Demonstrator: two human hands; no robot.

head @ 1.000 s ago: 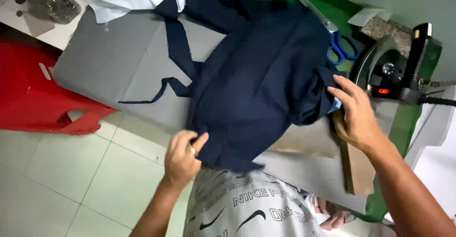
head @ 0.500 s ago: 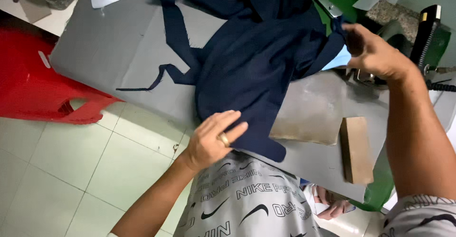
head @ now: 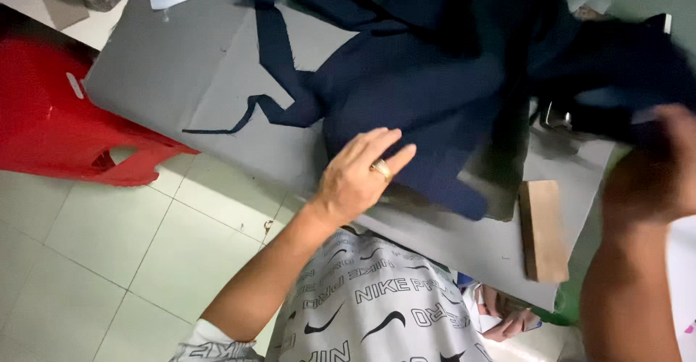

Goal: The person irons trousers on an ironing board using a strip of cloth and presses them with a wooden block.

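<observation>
A person's left hand presses flat, fingers spread, on a navy garment lying rumpled across the grey ironing table, while the blurred right hand apparently grips its lifted far edge; smoothing looks only begun, wooden block beside it.

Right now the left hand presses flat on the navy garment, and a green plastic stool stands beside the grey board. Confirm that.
Not quite: the plastic stool is red, not green, as the head view shows. The rest holds: the left hand presses flat on the navy garment, and the stool stands beside the grey board.
</observation>
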